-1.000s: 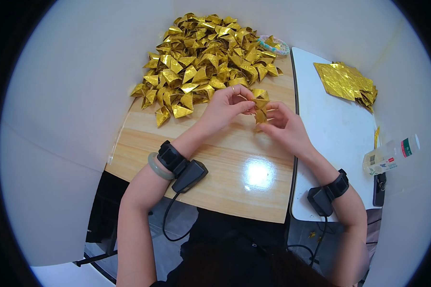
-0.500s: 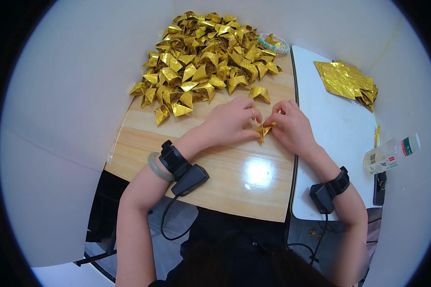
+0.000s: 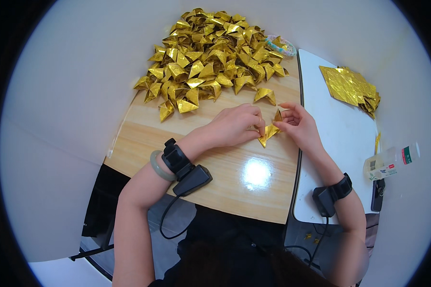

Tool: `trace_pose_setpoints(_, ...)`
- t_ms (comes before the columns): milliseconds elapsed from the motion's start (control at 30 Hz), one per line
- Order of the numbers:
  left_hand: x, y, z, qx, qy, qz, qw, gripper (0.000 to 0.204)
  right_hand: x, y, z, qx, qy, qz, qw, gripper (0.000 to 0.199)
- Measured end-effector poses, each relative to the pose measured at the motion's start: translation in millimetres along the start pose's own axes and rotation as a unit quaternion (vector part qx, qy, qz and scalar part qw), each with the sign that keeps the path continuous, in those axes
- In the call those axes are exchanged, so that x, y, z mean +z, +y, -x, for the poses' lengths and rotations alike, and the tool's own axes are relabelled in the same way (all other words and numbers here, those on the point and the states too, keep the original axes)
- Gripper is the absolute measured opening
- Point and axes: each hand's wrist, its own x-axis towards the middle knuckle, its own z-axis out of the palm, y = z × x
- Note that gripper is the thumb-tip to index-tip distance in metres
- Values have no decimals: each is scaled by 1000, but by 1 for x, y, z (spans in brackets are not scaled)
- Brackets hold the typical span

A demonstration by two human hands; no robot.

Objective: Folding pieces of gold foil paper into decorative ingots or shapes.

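Observation:
Between my two hands a gold foil paper piece (image 3: 269, 134) is held just above the wooden table, with pointed ends and a raised fold. My left hand (image 3: 239, 125) pinches its left end between thumb and fingers. My right hand (image 3: 299, 125) grips the other end, thumb in front and index finger stretched over the raised tip. Just beyond the hands lies a single folded gold paper piece (image 3: 265, 95). A large heap of folded gold paper pieces (image 3: 210, 57) covers the far part of the table.
A white table (image 3: 316, 158) adjoins the wooden table (image 3: 215, 177) on the right. On it are a stack of flat gold foil sheets (image 3: 347, 85), a clear plastic bottle (image 3: 385, 162) lying tilted, and a dark phone (image 3: 378, 196). A pastel ring-shaped band (image 3: 281, 45) rests by the heap.
The gold paper piece now shows more of its surface, opened wider with a tip standing up. My right hand has shifted slightly right, its fingers less curled. The whole view has shifted a little.

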Motion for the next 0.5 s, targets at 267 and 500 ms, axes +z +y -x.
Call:
trace_pose_setpoints(267,3,17,-3,-88,-3,-58,994,31,0,-12,10,-181,-68,243,951,18)
trace_pose_setpoints(500,2,13,-3,-115,10,-38,993,27,-2,-17,12,-248,-75,269,928,11)
